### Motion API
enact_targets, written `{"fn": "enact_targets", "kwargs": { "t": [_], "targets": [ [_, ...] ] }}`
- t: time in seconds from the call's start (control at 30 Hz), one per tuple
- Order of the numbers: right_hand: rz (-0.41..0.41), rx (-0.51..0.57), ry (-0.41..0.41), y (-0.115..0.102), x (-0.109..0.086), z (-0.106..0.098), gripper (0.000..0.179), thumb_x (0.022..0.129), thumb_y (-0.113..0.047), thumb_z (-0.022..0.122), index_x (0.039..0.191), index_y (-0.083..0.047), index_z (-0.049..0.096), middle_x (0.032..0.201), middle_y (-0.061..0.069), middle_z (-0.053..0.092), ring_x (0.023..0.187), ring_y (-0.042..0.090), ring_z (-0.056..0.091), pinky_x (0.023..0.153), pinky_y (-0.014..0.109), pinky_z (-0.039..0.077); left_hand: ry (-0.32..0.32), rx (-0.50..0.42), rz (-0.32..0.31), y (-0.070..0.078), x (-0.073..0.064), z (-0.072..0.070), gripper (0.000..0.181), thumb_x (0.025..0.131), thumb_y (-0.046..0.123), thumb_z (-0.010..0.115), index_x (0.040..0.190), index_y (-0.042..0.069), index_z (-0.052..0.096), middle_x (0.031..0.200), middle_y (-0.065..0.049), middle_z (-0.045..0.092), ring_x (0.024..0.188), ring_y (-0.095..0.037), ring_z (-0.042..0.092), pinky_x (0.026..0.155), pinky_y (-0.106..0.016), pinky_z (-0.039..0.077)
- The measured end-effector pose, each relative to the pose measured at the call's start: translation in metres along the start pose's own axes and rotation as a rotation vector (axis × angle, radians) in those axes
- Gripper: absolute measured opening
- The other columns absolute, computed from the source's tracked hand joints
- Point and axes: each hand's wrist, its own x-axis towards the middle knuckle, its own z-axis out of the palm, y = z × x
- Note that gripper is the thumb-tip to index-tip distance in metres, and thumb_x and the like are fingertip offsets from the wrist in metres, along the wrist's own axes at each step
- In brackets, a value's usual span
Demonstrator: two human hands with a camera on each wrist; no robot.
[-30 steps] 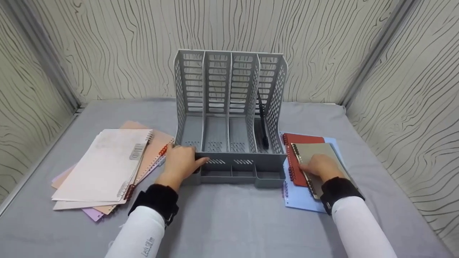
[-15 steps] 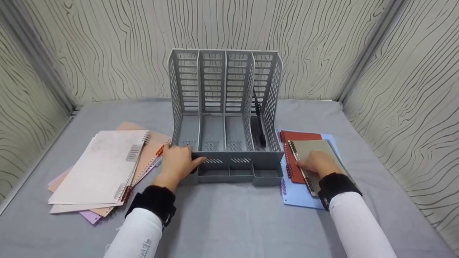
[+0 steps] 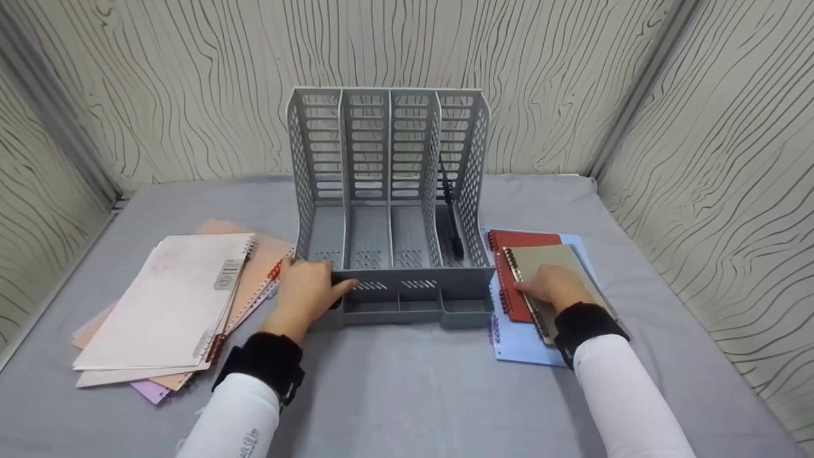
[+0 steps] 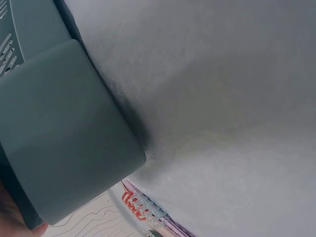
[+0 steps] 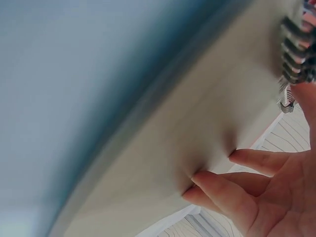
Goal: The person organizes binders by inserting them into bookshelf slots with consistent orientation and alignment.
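In the head view, my left hand (image 3: 305, 289) grips the front left corner of a grey desk file organizer (image 3: 413, 278), thumb laid over its front wall. The left wrist view shows the organizer's corner compartment (image 4: 74, 133) with a bit of that hand (image 4: 15, 217) at its edge. My right hand (image 3: 556, 286) rests on an olive-covered spiral notebook (image 3: 544, 253). In the right wrist view, its fingertips touch the notebook's cover (image 5: 168, 143), and the thumb is beside the dark coil (image 5: 296, 54). Beneath lie a red notebook (image 3: 518, 310) and a light blue notebook (image 3: 521, 350).
Left of the organizer lies a fanned pile of spiral notebooks, a white one (image 3: 165, 286) on top of peach (image 3: 270, 248) and purple ones (image 3: 151, 391). A thin black item (image 3: 451, 222) leans in the organizer's rightmost slot. Patterned walls (image 3: 381, 44) enclose the grey cloth-covered table (image 3: 407, 394).
The whole head view has shifted slightly, with everything sliding left in it. Both hands keep their places on the organizer and the olive notebook.
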Motion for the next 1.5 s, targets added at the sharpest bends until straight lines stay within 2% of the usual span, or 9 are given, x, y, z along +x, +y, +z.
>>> {"fn": "enact_targets", "kwargs": {
  "t": [0.17, 0.27, 0.53, 0.7, 0.93, 1.2, 1.5],
  "targets": [
    [-0.003, -0.009, 0.002, -0.002, 0.003, 0.001, 0.066, 0.088, -0.049, 0.057, 0.110, 0.013, 0.056, 0.077, 0.013, 0.053, 0.074, 0.028, 0.052, 0.070, 0.039, 0.041, 0.001, 0.001, 0.004, -0.002, 0.000, 0.001, 0.061, 0.084, 0.061, 0.054, 0.096, 0.003, 0.067, 0.089, -0.016, 0.068, 0.088, -0.036, 0.062, 0.099, -0.058, 0.028],
    [0.017, 0.021, -0.009, -0.003, 0.003, 0.001, 0.064, 0.088, -0.048, 0.058, 0.111, 0.012, 0.055, 0.077, 0.012, 0.053, 0.073, 0.027, 0.052, 0.067, 0.036, 0.041, 0.005, -0.002, 0.006, -0.003, 0.000, 0.002, 0.061, 0.084, 0.061, 0.054, 0.096, 0.003, 0.067, 0.089, -0.016, 0.068, 0.088, -0.036, 0.062, 0.099, -0.058, 0.028],
    [-0.020, 0.041, 0.024, -0.005, 0.001, 0.000, 0.052, 0.087, -0.040, 0.061, 0.104, 0.010, 0.060, 0.079, 0.014, 0.054, 0.076, 0.029, 0.051, 0.071, 0.040, 0.042, 0.001, -0.015, 0.006, -0.003, 0.000, 0.001, 0.061, 0.084, 0.061, 0.054, 0.099, 0.003, 0.066, 0.092, -0.017, 0.068, 0.091, -0.037, 0.061, 0.099, -0.058, 0.027],
    [0.002, 0.053, 0.021, -0.008, 0.001, 0.003, 0.056, 0.085, -0.042, 0.062, 0.107, 0.009, 0.058, 0.083, 0.015, 0.054, 0.080, 0.031, 0.051, 0.074, 0.041, 0.042, 0.001, -0.011, 0.002, -0.004, -0.001, 0.000, 0.061, 0.084, 0.061, 0.054, 0.099, 0.004, 0.066, 0.092, -0.017, 0.068, 0.091, -0.037, 0.061, 0.099, -0.058, 0.028],
    [0.051, 0.084, -0.008, -0.010, 0.005, 0.005, 0.066, 0.085, -0.043, 0.061, 0.122, 0.011, 0.050, 0.097, 0.020, 0.052, 0.092, 0.035, 0.049, 0.084, 0.046, 0.041, 0.031, 0.008, 0.009, -0.004, 0.000, 0.002, 0.058, 0.083, 0.061, 0.055, 0.086, 0.004, 0.066, 0.084, -0.015, 0.068, 0.084, -0.036, 0.062, 0.095, -0.057, 0.031],
    [0.092, 0.118, -0.018, -0.011, 0.002, 0.007, 0.066, 0.086, -0.046, 0.059, 0.120, 0.010, 0.051, 0.092, 0.019, 0.053, 0.087, 0.033, 0.051, 0.077, 0.041, 0.043, 0.014, 0.001, -0.002, -0.002, 0.000, 0.001, 0.058, 0.084, 0.061, 0.054, 0.090, 0.005, 0.066, 0.087, -0.015, 0.068, 0.086, -0.036, 0.062, 0.097, -0.056, 0.030],
    [0.049, 0.018, -0.016, -0.008, 0.004, 0.005, 0.069, 0.089, -0.052, 0.053, 0.116, 0.011, 0.053, 0.082, 0.015, 0.052, 0.081, 0.031, 0.052, 0.074, 0.040, 0.042, 0.011, -0.006, 0.004, -0.002, 0.000, 0.001, 0.059, 0.085, 0.061, 0.053, 0.096, 0.004, 0.066, 0.090, -0.016, 0.068, 0.090, -0.036, 0.061, 0.098, -0.057, 0.029]
  ]
}}
